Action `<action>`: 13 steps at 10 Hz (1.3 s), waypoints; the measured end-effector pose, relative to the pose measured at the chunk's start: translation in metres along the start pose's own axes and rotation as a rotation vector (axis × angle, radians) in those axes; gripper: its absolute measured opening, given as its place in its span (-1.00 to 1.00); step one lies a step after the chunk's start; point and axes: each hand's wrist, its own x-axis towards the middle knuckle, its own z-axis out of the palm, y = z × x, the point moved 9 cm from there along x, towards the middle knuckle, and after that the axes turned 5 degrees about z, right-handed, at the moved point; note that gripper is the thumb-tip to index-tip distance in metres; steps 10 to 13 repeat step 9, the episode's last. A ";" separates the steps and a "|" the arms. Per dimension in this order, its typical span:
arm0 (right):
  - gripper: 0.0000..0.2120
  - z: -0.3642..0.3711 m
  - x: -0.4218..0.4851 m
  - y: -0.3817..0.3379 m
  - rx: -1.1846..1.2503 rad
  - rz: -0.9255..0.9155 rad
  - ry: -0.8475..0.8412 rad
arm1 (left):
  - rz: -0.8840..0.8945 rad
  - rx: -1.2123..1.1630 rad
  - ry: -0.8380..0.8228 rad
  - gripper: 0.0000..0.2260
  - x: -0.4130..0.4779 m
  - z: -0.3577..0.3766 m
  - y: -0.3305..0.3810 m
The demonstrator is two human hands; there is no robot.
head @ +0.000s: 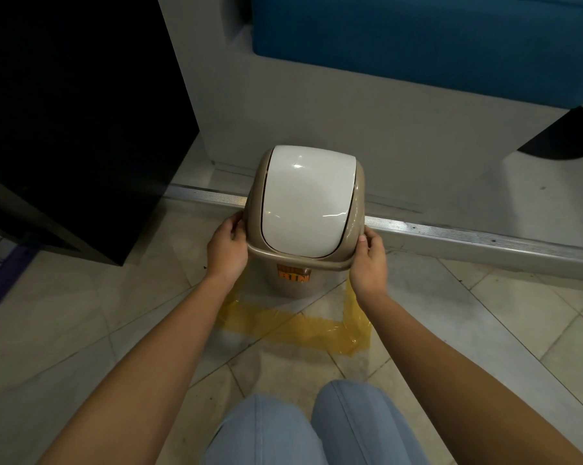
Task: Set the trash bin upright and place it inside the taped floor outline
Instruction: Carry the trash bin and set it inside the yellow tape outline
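A beige trash bin (293,280) with a white swing lid (308,203) stands upright in the middle of the view, an orange label on its front. My left hand (226,251) grips the left side of its rim and my right hand (370,263) grips the right side. A yellow taped floor outline (283,322) lies on the tiles around the bin's base; its near edge and both near corners show, while the far part is hidden behind the bin. Whether the base touches the floor I cannot tell.
A black cabinet (75,129) stands at the left. A metal floor strip (468,234) runs across behind the bin, with a white seat base (350,112) and blue cushion (434,38) beyond. My knees in light jeans (310,431) are at the bottom.
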 end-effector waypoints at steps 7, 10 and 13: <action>-0.59 -0.014 -0.005 -0.024 -0.030 0.002 0.057 | 0.022 0.069 0.069 -0.68 -0.005 -0.019 0.019; -0.60 -0.030 -0.023 -0.066 -0.054 -0.006 0.059 | 0.070 0.085 0.098 -0.65 -0.017 -0.038 0.060; -0.60 -0.030 -0.023 -0.066 -0.054 -0.006 0.059 | 0.070 0.085 0.098 -0.65 -0.017 -0.038 0.060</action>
